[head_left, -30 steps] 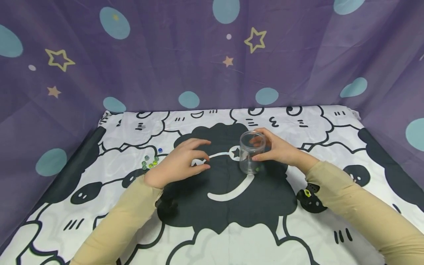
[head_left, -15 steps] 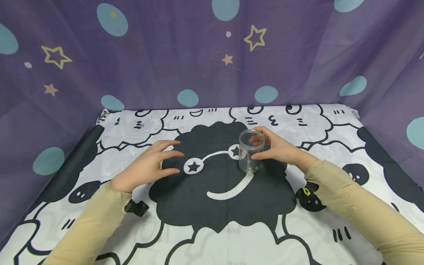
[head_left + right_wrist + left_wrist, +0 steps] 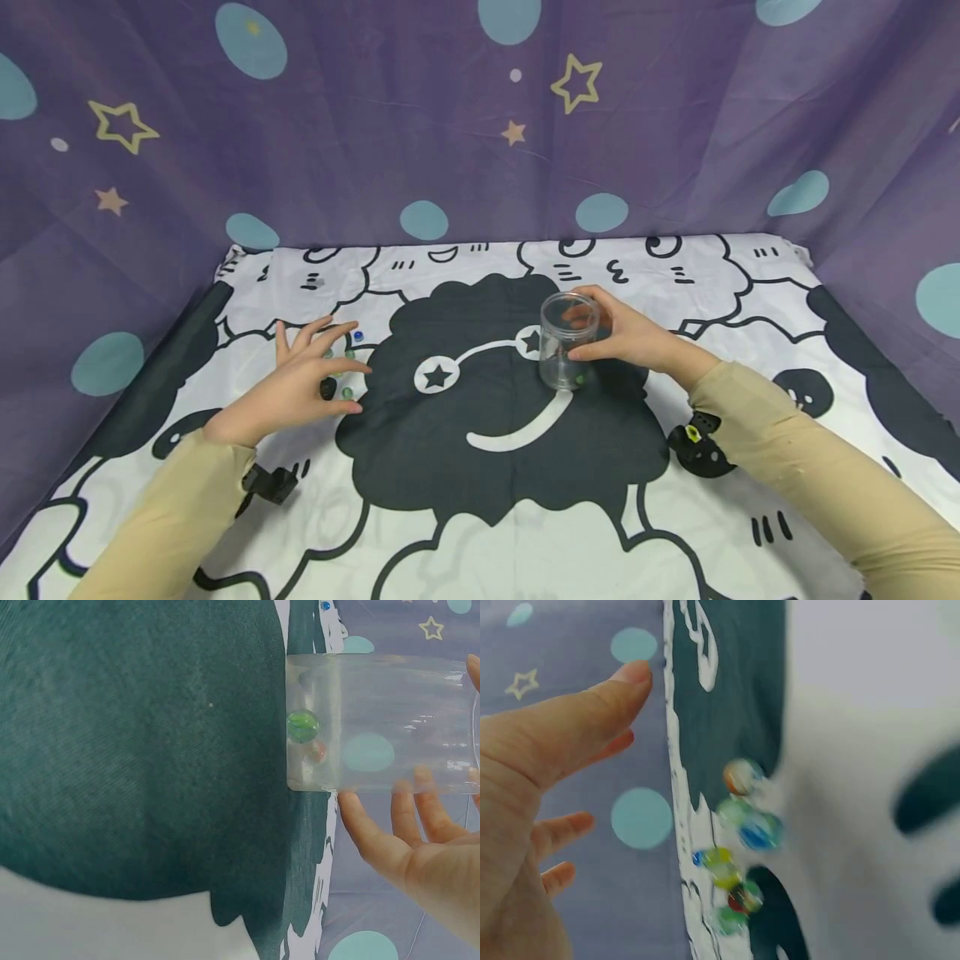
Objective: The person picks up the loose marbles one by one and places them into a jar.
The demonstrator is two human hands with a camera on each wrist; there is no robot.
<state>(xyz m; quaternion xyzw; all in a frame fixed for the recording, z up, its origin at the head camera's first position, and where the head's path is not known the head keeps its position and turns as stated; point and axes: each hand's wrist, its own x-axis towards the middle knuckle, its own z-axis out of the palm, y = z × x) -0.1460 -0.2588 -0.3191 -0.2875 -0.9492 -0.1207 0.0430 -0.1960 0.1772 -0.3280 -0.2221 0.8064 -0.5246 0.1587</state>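
My right hand (image 3: 633,337) holds a clear plastic jar (image 3: 557,362) upright on the cloth, thumb on the near side and fingers round behind. Through the jar's wall in the right wrist view, a green marble (image 3: 303,726) and a smaller-looking reddish marble (image 3: 318,751) lie at the bottom. My left hand (image 3: 288,387) hovers over the left side with spread fingers, nothing visible between them. Close by it are several loose glass marbles, among them a blue marble (image 3: 357,336) and a green marble (image 3: 347,392). In the left wrist view a blue-and-white marble (image 3: 761,831) shows, blurred.
A white cloth (image 3: 480,558) with black cartoon sheep covers the table. Behind it and at both sides hangs a purple curtain (image 3: 337,125) with stars and blue spots. A small black device (image 3: 272,483) is strapped under the left wrist.
My left hand has moved left, from near the jar back to the marbles, its fingers spreading. The right hand and jar have stayed in place.
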